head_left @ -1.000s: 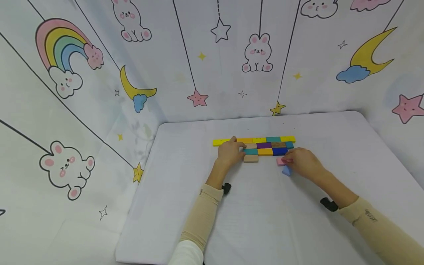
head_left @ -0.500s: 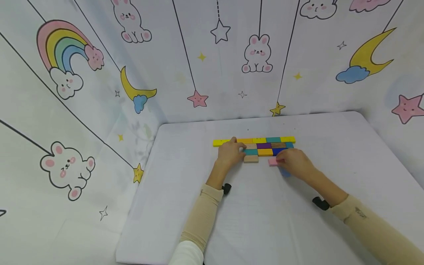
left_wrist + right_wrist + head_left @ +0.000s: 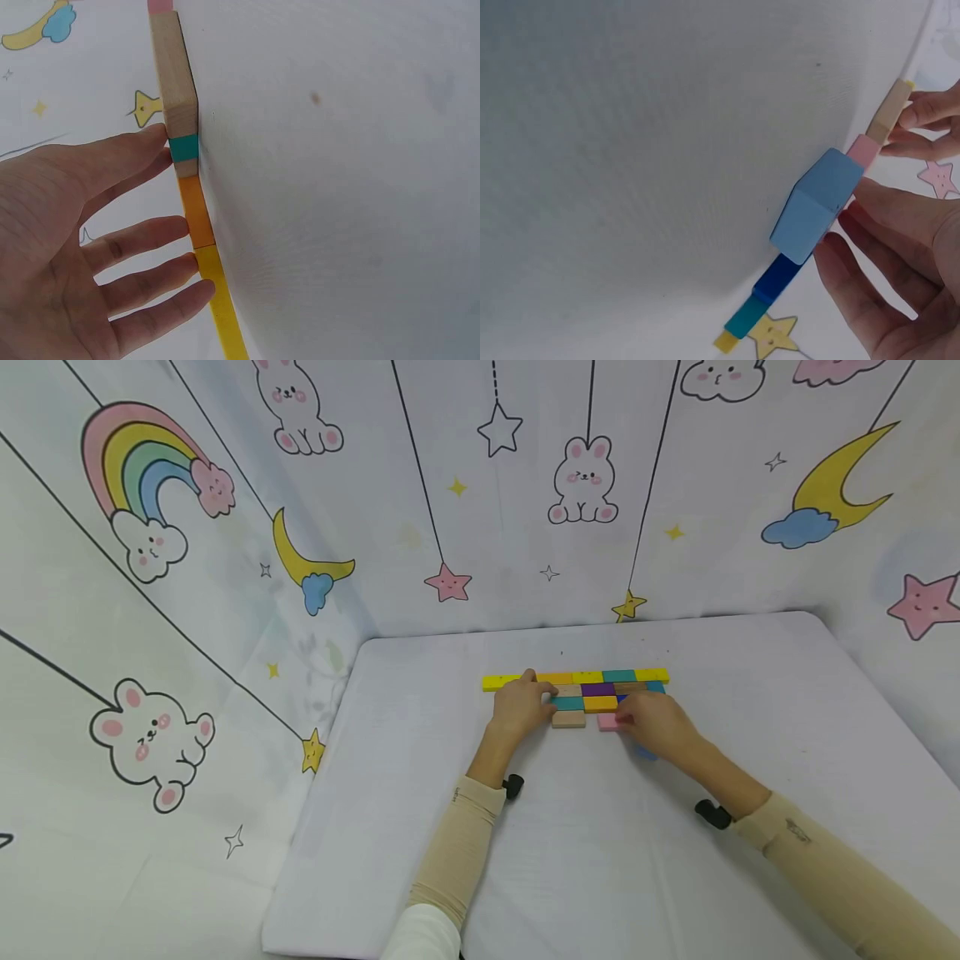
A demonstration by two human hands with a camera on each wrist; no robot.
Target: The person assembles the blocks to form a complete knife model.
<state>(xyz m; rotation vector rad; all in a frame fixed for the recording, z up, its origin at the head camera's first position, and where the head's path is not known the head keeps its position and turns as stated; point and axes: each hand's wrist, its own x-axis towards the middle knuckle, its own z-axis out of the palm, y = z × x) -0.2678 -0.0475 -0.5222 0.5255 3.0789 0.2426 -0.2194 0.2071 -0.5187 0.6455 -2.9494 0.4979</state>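
In the head view my right hand (image 3: pixel 662 725) pinches the right end of a flat pink block (image 3: pixel 609 722), which lies just in front of the rows of blocks. A light-blue, triangular-looking block (image 3: pixel 815 206) sits on the near side of that hand, mostly covered by it in the head view. My left hand (image 3: pixel 519 706) rests at the left end of the rows with fingers spread. Its thumb and fingertips touch the edges of the teal block (image 3: pixel 184 148), the orange block (image 3: pixel 196 212) and the yellow block (image 3: pixel 222 300). A plain wooden block (image 3: pixel 568 720) lies left of the pink one, with a gap between.
Flat rows of coloured blocks lie edge to edge: a yellow block (image 3: pixel 651 675) at the back right, a purple block (image 3: pixel 597 690), and an amber block (image 3: pixel 600 704) among them. A white-covered table (image 3: pixel 570 860) bears everything. A printed cloth wall (image 3: pixel 510 527) stands behind.
My right hand has moved left, sliding the pink block with it toward the plain wooden block. The light-blue block has become more hidden. My left hand has stayed put.
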